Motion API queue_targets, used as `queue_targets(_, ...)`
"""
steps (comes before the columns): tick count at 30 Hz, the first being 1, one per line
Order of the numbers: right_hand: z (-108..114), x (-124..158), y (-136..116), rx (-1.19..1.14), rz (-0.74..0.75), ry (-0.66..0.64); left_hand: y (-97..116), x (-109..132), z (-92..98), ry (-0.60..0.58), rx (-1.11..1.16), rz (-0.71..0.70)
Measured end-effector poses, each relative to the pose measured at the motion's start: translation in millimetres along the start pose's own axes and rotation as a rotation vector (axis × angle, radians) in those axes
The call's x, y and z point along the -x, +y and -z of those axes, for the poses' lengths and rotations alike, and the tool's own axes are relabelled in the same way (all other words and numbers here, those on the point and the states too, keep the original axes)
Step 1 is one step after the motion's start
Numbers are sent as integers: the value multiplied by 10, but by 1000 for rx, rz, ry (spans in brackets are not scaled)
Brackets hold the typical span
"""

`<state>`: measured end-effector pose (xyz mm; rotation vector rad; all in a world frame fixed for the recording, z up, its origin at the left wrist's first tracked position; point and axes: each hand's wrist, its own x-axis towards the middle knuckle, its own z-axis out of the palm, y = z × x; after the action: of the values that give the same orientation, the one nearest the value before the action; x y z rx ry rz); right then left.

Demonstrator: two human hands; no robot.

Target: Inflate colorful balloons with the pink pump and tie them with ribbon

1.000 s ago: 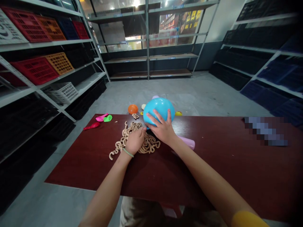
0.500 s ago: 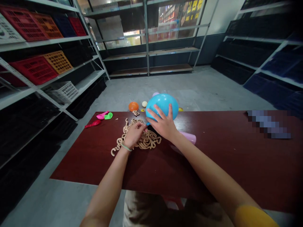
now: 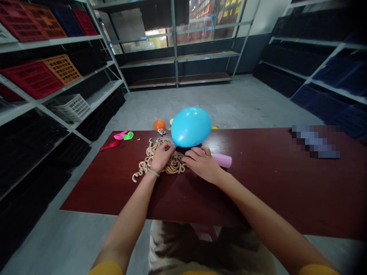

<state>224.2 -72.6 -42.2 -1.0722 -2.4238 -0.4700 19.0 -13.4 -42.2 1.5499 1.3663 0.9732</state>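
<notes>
An inflated blue balloon [image 3: 190,126] stands near the far edge of the dark red table [image 3: 258,183]. My left hand [image 3: 161,156] is curled, its fingertips pinched at the balloon's neck, resting over a heap of beige curly cord [image 3: 156,159]. My right hand [image 3: 202,164] lies just below the balloon with fingers bent toward the neck; what it grips is hidden. A pink tube-shaped object [image 3: 222,160] lies behind my right hand.
Flat pink, green and red balloons [image 3: 120,137] lie at the table's far left corner. An orange balloon [image 3: 159,124] and small pieces sit on the floor beyond the table. Metal shelves with coloured crates [image 3: 43,72] line the left; dark shelving stands at right.
My right hand has come off the top of the blue balloon and dropped to its base near the neck. The left hand stayed at the neck. The view tilted slightly.
</notes>
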Motion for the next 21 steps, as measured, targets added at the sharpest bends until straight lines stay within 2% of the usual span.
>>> queue_targets(3, -49, 25, -57, -2, 49, -95, -6, 0, -14, 12, 79, 19)
queue_targets(7, -57, 4, -83, -43, 45, -113, 2, 5, -15, 24, 154, 30)
queue_targets(10, -18, -18, -43, -189, -45, -20, 34, 20, -3, 45, 167, 14)
queue_targets(16, 73, -15, 102, -610, -362, 212, 125, 61, 14, 152, 233, -15)
queue_targets(18, 113, -14, 123, -670, -446, 255, 144, 71, 13, 182, 234, -29)
queue_targets(21, 181, -32, 140, -700, -492, 295, 159, 78, 14, 221, 260, -56)
